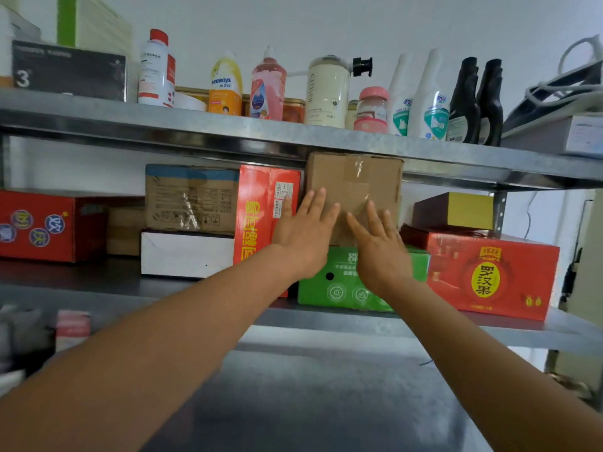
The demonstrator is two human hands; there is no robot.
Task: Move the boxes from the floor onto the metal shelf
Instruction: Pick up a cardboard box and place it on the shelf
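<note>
on top of the green box (329,288), in the middle tier of the metal shelf (489,327), sits the brown cardboard box (355,177), its top close under the tier above, with a tall red carton (254,203) standing at the green box's left end. the left hand (303,236) and right hand (381,256) both lie flat against its front face, fingers (318,203) straight and spread, gripping nothing. this looks like the seating push; next it likely needs an even shove straight back over the green box, then release.

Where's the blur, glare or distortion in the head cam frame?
Head view: fisheye bows the metal shelf edges; lower-left corner smeared by blur; tape on the brown box glints; left hand, right hand sharp; light soft, even.
</note>
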